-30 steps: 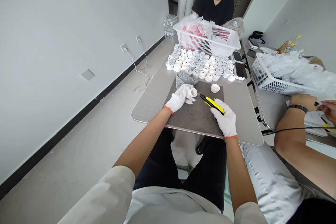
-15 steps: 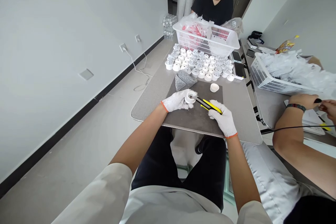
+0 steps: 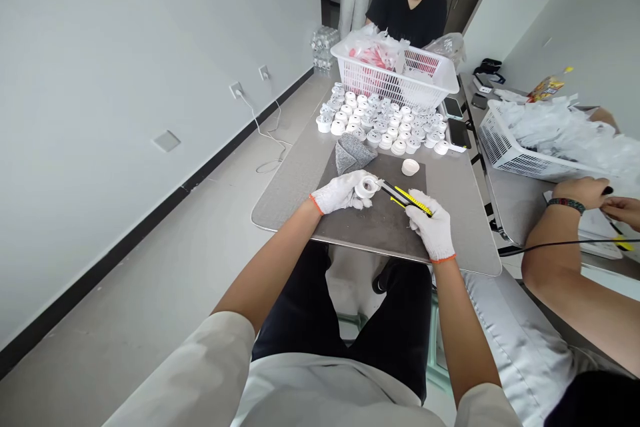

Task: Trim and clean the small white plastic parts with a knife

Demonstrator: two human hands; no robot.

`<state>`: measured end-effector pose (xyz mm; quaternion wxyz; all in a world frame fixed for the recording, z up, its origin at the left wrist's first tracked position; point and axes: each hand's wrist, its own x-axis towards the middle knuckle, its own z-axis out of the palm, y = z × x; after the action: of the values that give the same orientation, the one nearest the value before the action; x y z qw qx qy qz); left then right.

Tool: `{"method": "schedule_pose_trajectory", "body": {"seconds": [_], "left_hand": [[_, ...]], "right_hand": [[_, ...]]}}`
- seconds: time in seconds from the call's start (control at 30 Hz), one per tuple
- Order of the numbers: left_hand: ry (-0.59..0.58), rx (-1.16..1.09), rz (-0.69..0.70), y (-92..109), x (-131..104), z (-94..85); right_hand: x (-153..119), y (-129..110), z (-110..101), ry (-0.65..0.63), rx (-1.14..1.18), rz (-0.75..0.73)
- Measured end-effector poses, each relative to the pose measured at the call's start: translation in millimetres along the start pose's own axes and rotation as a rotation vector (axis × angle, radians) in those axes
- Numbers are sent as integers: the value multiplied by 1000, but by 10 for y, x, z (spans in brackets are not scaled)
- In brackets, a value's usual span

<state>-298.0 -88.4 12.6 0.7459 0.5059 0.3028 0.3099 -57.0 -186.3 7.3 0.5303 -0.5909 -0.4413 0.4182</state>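
My left hand (image 3: 345,192), in a white knit glove with an orange cuff, is closed around a small round white plastic cup-like part (image 3: 367,187), its hollow side facing up and right. My right hand (image 3: 433,223), gloved alike, grips a yellow and black utility knife (image 3: 407,199). The knife's blade points left, with its tip at or just beside the rim of the part; I cannot tell whether they touch. Beneath both hands lies a dark mat (image 3: 360,230) with tiny scraps. A grey folded cloth (image 3: 354,153) and another white part (image 3: 411,167) rest beyond them.
Rows of white round parts (image 3: 385,123) cover the table's far half, before a white basket (image 3: 395,80) of plastic bags. Phones (image 3: 457,133) lie at the right edge. Alongside, a co-worker's arm (image 3: 565,240) reaches over another table, near a second basket (image 3: 520,153). A person (image 3: 407,13) sits opposite.
The knife in my right hand has drawn back to the right, its blade coming out from inside the white part. My left hand still holds the part.
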Motion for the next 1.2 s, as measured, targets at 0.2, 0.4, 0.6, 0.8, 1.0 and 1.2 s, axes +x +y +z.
{"method": "schedule_pose_trajectory", "body": {"seconds": [0.2, 0.4, 0.6, 0.8, 1.0, 1.2], "left_hand": [[-21, 22, 24, -37, 9, -38], [-2, 76, 29, -5, -28, -21], [-16, 123, 31, 26, -53, 4], [-6, 152, 7, 46, -72, 9], [4, 160, -6, 46, -64, 11], [-1, 177, -2, 41, -60, 5]], "right_hand": [[-9, -36, 21, 20, 34, -12], [-13, -33, 20, 62, 32, -14], [0, -8, -12, 21, 39, -33], [-2, 16, -30, 3, 59, -38], [0, 6, -29, 7, 66, -35], [-9, -8, -11, 22, 55, -40]]}}
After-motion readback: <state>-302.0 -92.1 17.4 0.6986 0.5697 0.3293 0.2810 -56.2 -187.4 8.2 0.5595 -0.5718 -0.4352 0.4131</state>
